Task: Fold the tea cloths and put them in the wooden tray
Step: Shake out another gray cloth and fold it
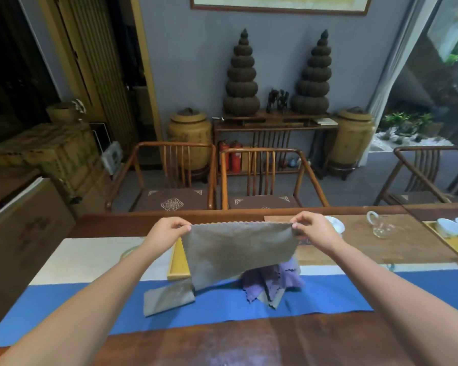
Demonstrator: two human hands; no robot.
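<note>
A grey-brown tea cloth hangs spread in the air above the table, its scalloped top edge stretched level. My left hand pinches its top left corner and my right hand pinches its top right corner. Behind the hanging cloth lies the yellow wooden tray, mostly hidden by it. A folded grey-brown cloth rests on the blue runner at the lower left. A heap of purple and grey cloths sits crumpled to the right of it.
A blue and cream runner covers the dark wooden table. A glass pitcher, white cups on a second tray and a white bowl stand at the far right. Two wooden chairs face the table's far edge.
</note>
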